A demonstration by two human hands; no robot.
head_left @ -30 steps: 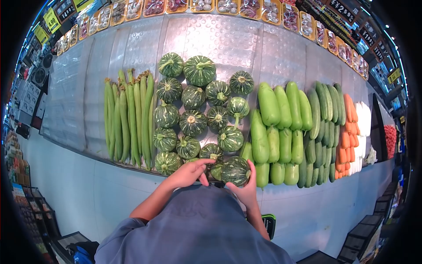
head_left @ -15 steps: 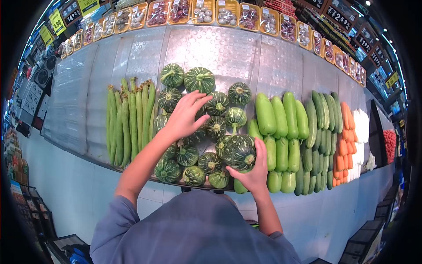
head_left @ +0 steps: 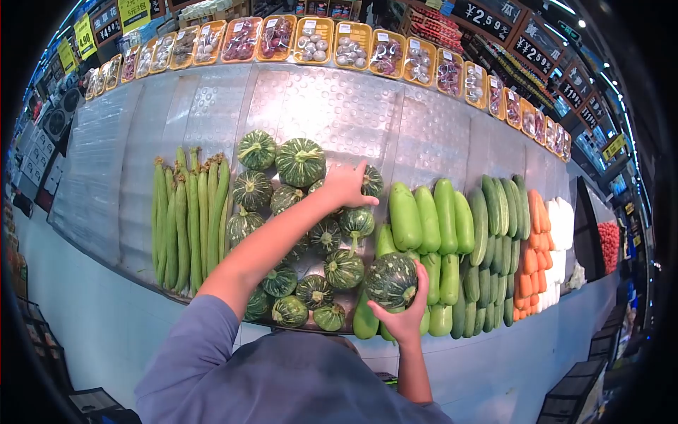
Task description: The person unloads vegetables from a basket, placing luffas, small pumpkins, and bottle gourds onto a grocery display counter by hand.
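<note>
Toward the near edge of the shiny grey surface, the right hand cups a round, dark-green, pale-flecked squash, best kept level and steady, while farther in the left hand, its grip unclear, spreads at a round, green-striped squash, where gentle pressure would suit.

Round pumpkin, mottled green, held in right hand.

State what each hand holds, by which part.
The right hand grips a round, mottled dark green pumpkin by its near right side. The left hand is at a striped green pumpkin; any hold is unclear.
</note>
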